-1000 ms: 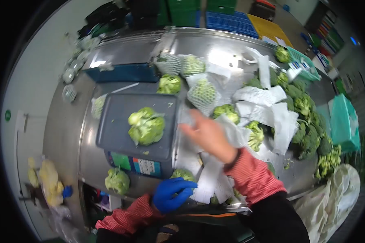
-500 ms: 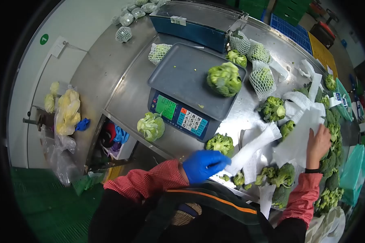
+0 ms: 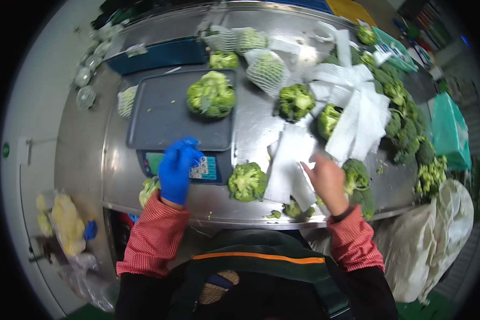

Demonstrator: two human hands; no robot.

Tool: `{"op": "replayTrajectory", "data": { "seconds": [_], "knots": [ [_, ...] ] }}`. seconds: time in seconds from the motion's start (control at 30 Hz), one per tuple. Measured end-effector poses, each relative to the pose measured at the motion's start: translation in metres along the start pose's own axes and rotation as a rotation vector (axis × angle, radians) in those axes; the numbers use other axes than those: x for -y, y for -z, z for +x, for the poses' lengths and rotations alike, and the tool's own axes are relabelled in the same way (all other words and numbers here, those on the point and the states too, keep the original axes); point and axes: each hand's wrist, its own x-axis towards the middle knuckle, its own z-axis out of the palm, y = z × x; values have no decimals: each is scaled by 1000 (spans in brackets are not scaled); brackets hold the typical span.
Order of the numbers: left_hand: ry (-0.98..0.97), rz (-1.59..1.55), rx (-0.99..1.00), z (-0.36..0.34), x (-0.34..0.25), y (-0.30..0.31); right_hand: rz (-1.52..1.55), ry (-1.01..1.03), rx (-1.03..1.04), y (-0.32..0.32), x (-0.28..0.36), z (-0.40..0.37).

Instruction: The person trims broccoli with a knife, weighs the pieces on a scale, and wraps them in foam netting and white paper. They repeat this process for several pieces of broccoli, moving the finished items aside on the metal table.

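Observation:
My left hand (image 3: pixel 177 169), in a blue glove, is over the scale's keypad (image 3: pixel 204 169), fingers partly bent with a gap between thumb and forefinger. Nothing shows in it. My bare right hand (image 3: pixel 328 181) hovers slightly blurred at a white foam net sleeve (image 3: pixel 287 160), thumb and forefinger apart. A broccoli head (image 3: pixel 211 95) rests on the grey scale pan (image 3: pixel 157 120). Between my hands another broccoli head (image 3: pixel 248 182) lies on the steel table. More white sleeves (image 3: pixel 365 120) are heaped beyond my right hand, beside a loose broccoli head (image 3: pixel 296 102).
Netted broccoli (image 3: pixel 268 72) lies behind the scale, near a dark blue box (image 3: pixel 160 55). A broccoli pile (image 3: pixel 405 117) lines the right side, with a green bag (image 3: pixel 450 130) and whitish sacks (image 3: pixel 421 240) beyond. Small florets (image 3: pixel 292 208) lie near the front edge.
The view has swung right. My left hand has left the white sleeve and moved over the scale's keypad. My right hand has let go of the white sleeves on the heap and come nearer.

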Motion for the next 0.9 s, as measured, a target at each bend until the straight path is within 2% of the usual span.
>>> {"op": "replayTrajectory", "data": {
  "seconds": [0.07,0.1,0.17,0.23,0.33,0.43,0.47,0.5,0.57,0.63,0.67,0.77,0.87,0.9],
  "knots": [
    [215,-66,192,-16,8,-34,-93,28,37,-36,2,-9],
    [200,-97,239,-21,15,-54,-136,26,126,-45,8,-13],
    [215,-79,386,-22,28,-82,56,37,199,-68,11,-16],
    [197,93,423,-14,35,-106,194,71,77,-73,23,-26],
    [148,325,496,-6,53,-133,361,163,58,-53,38,-40],
    [116,561,611,-5,74,-145,369,100,-38,-37,10,-54],
    [106,577,619,-6,75,-147,346,9,-71,-25,-7,-58],
    [96,592,625,-8,76,-150,313,-42,-188,-31,-33,-66],
    [83,590,622,-8,77,-154,125,-190,-156,-17,-77,-75],
    [76,557,599,-8,77,-159,76,-175,-181,-8,-105,-84],
    [57,504,564,-9,77,-162,52,-158,-175,-4,-109,-85],
    [11,423,508,-12,73,-175,-33,-214,67,-7,-98,-83],
    [36,407,544,-11,53,-180,9,-171,-62,-53,-114,-79],
    [75,345,557,-12,42,-185,161,-229,-176,-41,-105,-72]
  ]
}}
